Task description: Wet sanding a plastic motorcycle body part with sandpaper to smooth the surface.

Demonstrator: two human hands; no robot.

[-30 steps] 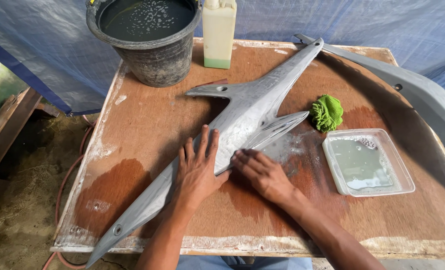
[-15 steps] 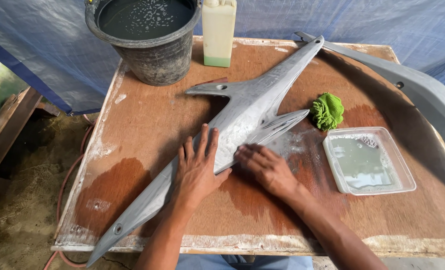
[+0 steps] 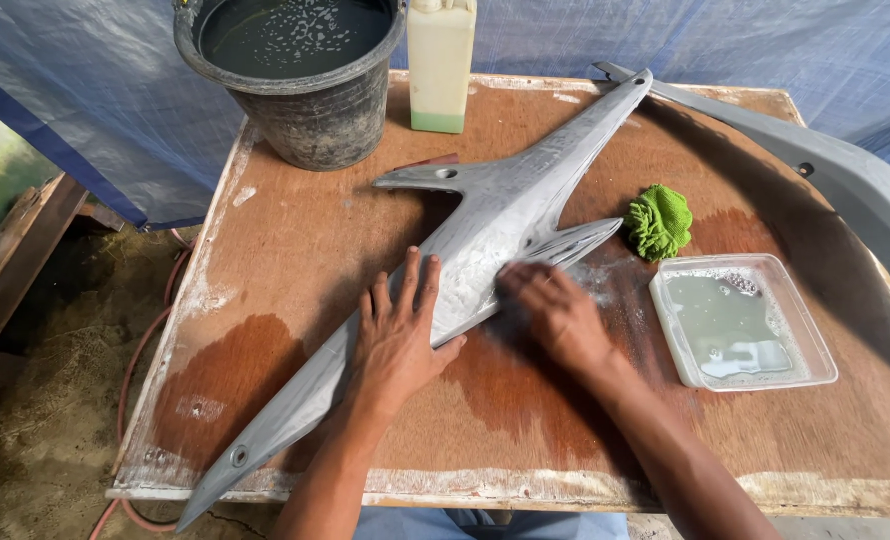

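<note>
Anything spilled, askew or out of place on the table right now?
Nothing is tipped, but the wooden table has dark wet patches, near its front left corner and under the right hand. The long grey panel pokes past the front left edge. The left hand lies flat on it. The bucket and tray sit level.

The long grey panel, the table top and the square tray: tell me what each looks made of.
Long grey panel: probably moulded plastic, matt and scuffed, with thin edges and moulded holes; the left hand lies flat on it.
Table top: plywood, bare brown with wet stains and a chipped whitish edge.
Square tray: clear thin plastic, holding cloudy liquid.
</note>
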